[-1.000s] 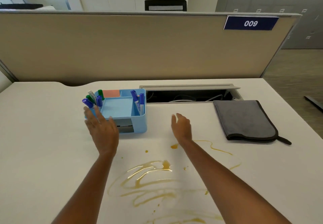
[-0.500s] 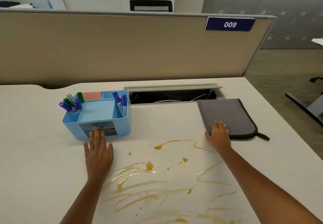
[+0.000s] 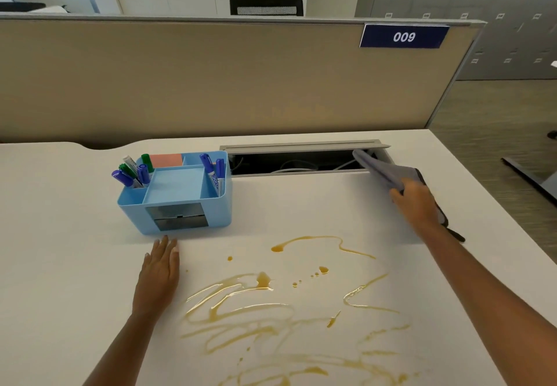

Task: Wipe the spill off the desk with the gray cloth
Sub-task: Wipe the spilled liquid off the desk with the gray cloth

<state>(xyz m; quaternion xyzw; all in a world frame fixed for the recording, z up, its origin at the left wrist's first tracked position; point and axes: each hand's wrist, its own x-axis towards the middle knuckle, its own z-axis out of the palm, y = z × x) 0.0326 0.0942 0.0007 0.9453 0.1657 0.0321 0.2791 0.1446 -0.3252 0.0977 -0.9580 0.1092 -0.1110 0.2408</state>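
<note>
Gray cloth (image 3: 388,174) (bunched) partly hidden under gripping right hand (image 3: 417,203).

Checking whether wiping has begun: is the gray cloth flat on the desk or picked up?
Picked up. The right hand grips the gray cloth, bunched, its far corner lifted; it is clear of the spill.

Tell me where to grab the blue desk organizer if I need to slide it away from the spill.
Grip the blue organizer by its two smooth short side walls, from above. Markers fill the corner pockets, so keep fingers off the rim there.
</note>
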